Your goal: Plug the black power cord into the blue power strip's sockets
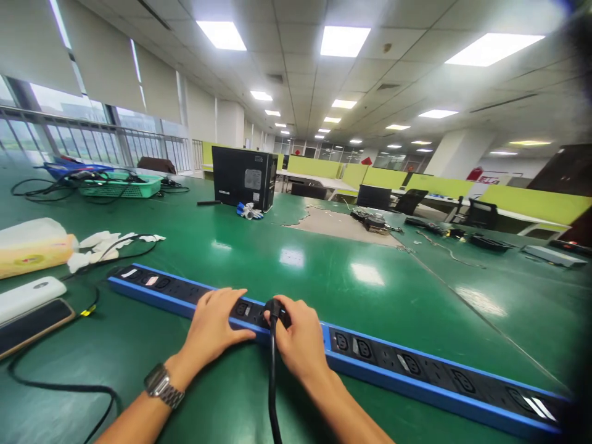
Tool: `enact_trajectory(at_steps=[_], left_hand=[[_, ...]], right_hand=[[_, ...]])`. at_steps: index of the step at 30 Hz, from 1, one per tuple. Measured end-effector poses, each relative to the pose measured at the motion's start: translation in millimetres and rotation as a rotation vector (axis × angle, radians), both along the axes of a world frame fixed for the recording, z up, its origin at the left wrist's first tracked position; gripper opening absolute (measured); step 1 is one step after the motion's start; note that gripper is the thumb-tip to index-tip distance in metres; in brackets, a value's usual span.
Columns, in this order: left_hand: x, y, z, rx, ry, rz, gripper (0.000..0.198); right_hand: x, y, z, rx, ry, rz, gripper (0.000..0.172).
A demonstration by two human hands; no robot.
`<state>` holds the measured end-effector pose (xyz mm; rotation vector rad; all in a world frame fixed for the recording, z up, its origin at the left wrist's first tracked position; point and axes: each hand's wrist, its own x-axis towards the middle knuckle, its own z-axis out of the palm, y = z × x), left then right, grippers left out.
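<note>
A long blue power strip (370, 364) with black socket faces lies slantwise across the green table. My left hand (215, 320), with a metal-band watch on its wrist, grips the strip across its width, fingers over the far edge and thumb along the near side. Just to the right, my right hand (300, 336) is closed round a black power plug (274, 306) at the strip's sockets. The plug's cord (272, 394) runs down toward the bottom edge. How deep the plug sits in the socket is hidden by my fingers.
Left of the strip lie a tissue pack (37, 246), a white device (30, 299), a phone (34, 327) and a loose black cable (60, 387). Farther back are a green basket (123, 186) with cables, a black computer case (243, 179) and loose parts (370, 219).
</note>
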<state>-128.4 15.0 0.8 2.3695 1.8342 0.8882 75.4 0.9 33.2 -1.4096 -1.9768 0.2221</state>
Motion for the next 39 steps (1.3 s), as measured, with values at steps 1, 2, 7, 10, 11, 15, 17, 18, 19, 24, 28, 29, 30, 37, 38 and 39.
enact_trajectory(at_steps=[1, 2, 7, 10, 11, 15, 17, 18, 19, 24, 28, 29, 30, 37, 38, 39], left_hand=[[2.8, -0.6, 0.4, -0.005, -0.007, 0.000, 0.073], [5.3, -1.1, 0.9, -0.010, -0.015, -0.001, 0.071], [8.1, -3.9, 4.6, -0.005, -0.068, -0.029, 0.066], [7.8, -8.3, 8.2, 0.003, -0.119, -0.119, 0.061], [8.3, -9.7, 9.4, -0.001, -0.135, -0.180, 0.061], [14.0, -10.7, 12.9, -0.010, -0.198, -0.365, 0.047], [22.5, -9.7, 14.8, 0.047, -0.297, -0.345, 0.034], [29.5, -9.6, 16.1, 0.087, -0.358, -0.326, 0.030], [38.7, -9.8, 17.4, 0.121, -0.409, -0.315, 0.028], [102.3, -12.9, 18.5, 0.066, -0.363, -0.372, 0.030], [133.8, -10.6, 15.9, -0.026, -0.230, -0.377, 0.033], [136.8, -9.8, 16.5, -0.040, -0.196, -0.384, 0.034], [138.3, -9.2, 17.5, -0.052, -0.163, -0.400, 0.035], [98.0, -9.1, 19.0, -0.080, -0.092, -0.427, 0.076], [82.0, -7.4, 17.2, -0.067, -0.075, -0.396, 0.080], [64.4, -5.2, 15.1, -0.049, -0.048, -0.349, 0.077]], right_hand=[[-9.5, 3.0, -1.8, -0.026, -0.019, -0.010, 0.027], [-16.8, 5.6, -3.2, -0.039, -0.046, -0.020, 0.027], [-29.3, 10.0, -1.9, -0.039, -0.198, -0.021, 0.025], [-26.7, 5.8, -2.1, -0.016, -0.184, 0.096, 0.030], [-23.2, 3.8, -3.6, -0.011, -0.164, 0.140, 0.036], [15.5, -2.5, -14.1, -0.014, -0.089, 0.217, 0.046], [47.8, -3.0, -20.3, 0.029, -0.089, 0.158, 0.040], [64.3, -2.6, -23.5, 0.056, -0.097, 0.106, 0.036], [79.6, -2.0, -26.5, 0.073, -0.102, 0.053, 0.035], [114.9, -2.6, -34.7, 0.158, 0.081, -0.072, 0.029], [112.9, -8.6, -29.8, 0.302, 0.211, 0.044, 0.026], [112.3, -9.9, -27.8, 0.303, 0.202, 0.071, 0.028], [111.7, -10.9, -25.8, 0.287, 0.175, 0.096, 0.030], [101.4, -8.6, -22.8, 0.139, -0.077, 0.117, 0.043], [99.6, -8.3, -25.4, 0.152, -0.089, 0.103, 0.038], [98.2, -8.2, -28.5, 0.179, -0.095, 0.085, 0.032]])
